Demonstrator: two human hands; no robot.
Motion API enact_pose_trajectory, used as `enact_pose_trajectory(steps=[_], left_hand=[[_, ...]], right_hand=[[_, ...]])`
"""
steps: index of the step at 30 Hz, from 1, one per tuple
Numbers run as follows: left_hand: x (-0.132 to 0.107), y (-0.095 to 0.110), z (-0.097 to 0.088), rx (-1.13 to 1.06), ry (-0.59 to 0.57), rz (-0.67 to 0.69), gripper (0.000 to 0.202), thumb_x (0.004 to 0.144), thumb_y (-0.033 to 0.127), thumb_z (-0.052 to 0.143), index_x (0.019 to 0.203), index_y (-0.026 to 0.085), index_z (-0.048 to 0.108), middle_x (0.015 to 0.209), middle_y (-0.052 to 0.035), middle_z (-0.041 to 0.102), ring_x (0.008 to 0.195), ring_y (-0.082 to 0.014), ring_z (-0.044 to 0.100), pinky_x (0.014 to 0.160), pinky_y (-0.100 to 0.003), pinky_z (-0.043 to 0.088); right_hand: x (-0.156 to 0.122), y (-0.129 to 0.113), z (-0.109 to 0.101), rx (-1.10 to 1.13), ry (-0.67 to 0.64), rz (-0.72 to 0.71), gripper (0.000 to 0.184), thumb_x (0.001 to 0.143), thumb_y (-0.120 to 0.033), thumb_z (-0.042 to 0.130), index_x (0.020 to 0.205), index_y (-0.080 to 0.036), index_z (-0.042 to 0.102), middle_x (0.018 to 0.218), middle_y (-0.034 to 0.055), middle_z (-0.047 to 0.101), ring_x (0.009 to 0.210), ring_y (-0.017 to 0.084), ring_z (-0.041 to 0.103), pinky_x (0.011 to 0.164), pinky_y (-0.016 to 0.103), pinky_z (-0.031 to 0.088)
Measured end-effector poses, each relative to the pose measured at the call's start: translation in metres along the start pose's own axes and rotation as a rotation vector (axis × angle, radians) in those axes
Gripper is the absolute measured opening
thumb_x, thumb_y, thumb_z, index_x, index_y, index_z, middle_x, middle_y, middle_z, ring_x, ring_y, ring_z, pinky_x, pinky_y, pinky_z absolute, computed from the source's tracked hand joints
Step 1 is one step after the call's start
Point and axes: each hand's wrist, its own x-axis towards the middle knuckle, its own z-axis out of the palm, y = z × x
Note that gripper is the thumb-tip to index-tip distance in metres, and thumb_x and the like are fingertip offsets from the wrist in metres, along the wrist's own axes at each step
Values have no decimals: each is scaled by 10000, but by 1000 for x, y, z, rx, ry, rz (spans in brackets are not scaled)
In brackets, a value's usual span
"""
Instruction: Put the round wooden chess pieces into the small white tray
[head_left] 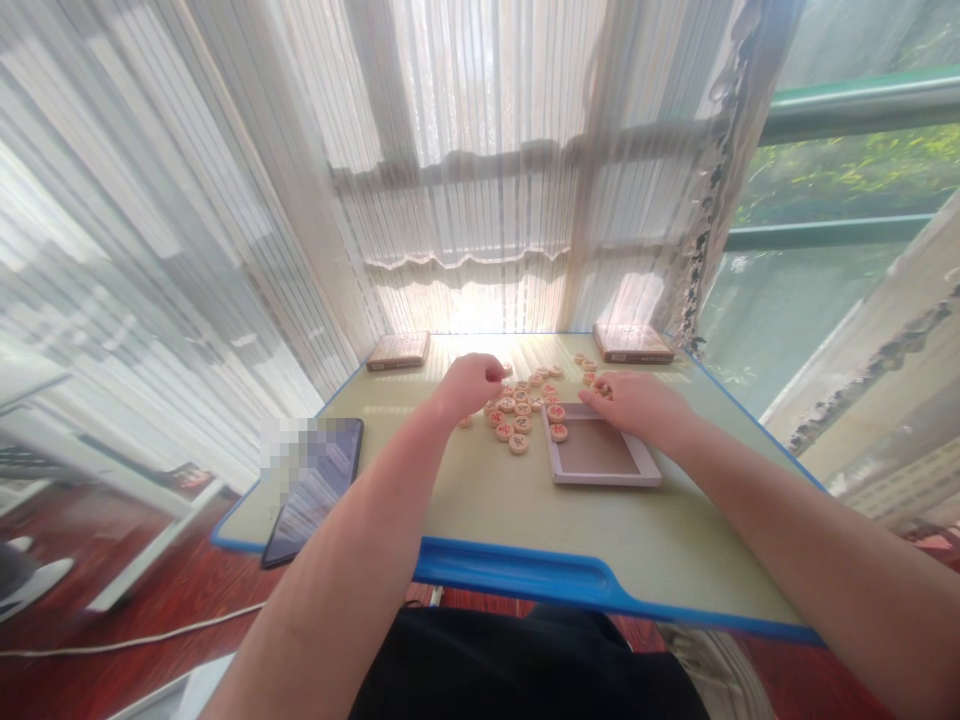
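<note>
Loose round wooden xiangqi pieces (523, 408) with red and dark characters lie heaped in the middle of the table. My left hand (472, 386) is over the left side of the heap, its fingers curled into a pinch; whatever is in them is hidden. A piece (507, 369) shows just beyond its fingertips. At the right of the heap, my right hand (630, 402) has thumb and fingers around a piece, partly covered by the hand. Below this hand is a shallow open box tray (607, 479) with a brown inside. Two red-marked pieces (558, 432) are at its left side.
Two flat boxes stand at the back, one left (399, 351) and one right (634, 343). A dark tablet (322, 495) lies at the table's left edge. The pale table (480, 500) has a blue rim, with sheer curtains (465, 200) behind it.
</note>
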Motion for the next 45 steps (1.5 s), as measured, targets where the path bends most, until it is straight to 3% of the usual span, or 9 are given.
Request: enact_pose_trajectory(steps=[4,7,9,11,19,27,38,45], left_hand=[[-4,12,8,-298,-72,61,161,674,167,634,833,152,662,835,-39,682,781,-166,624,687,-279,504],[-7,23,18,-500,-130,105,175,676,174,649,849,145,660,845,-45,682,797,-161,630,700,-276,509],[-8,29,25,-579,-150,127,175,668,168,660,841,143,662,831,-43,682,803,-162,632,721,-282,510],[-9,33,29,-615,-132,153,143,682,147,639,823,140,666,795,-37,678,784,-155,633,739,-290,506],[-8,34,23,-781,-35,156,148,690,170,672,829,120,659,769,-50,666,741,-148,634,710,-300,502],[-11,37,22,-805,-128,129,165,655,175,707,803,116,663,799,-58,667,759,-147,616,734,-315,491],[-13,37,18,-931,-227,93,219,640,184,740,836,109,678,848,-74,670,798,-154,614,768,-334,474],[-13,38,17,-957,-207,87,244,620,180,763,838,111,676,865,-73,670,807,-152,617,789,-348,478]], right_hand=[[-2,-3,-2,53,170,-124,445,845,-504,414,986,-180,684,1114,130,628,1024,285,555,875,408,408],[-6,-9,-7,208,302,-398,342,841,-445,475,932,-189,683,1081,95,638,1016,237,554,909,355,403],[-9,-13,-8,263,311,-572,295,843,-421,497,911,-199,678,1011,77,659,958,210,572,878,327,416],[-12,-15,-7,260,291,-652,275,848,-410,500,884,-203,677,920,66,676,878,197,585,828,320,425],[-16,-17,-6,248,293,-604,288,836,-451,518,794,-215,677,834,55,688,801,187,585,753,300,419],[-16,-19,-6,225,232,-611,361,858,-485,460,752,-221,682,783,49,677,751,173,579,713,285,411],[-19,-19,-10,211,252,-628,385,884,-441,416,732,-209,683,744,51,663,727,162,574,681,272,397],[-18,-17,-8,187,289,-639,379,885,-422,411,718,-207,676,715,49,655,707,163,563,658,274,400]])
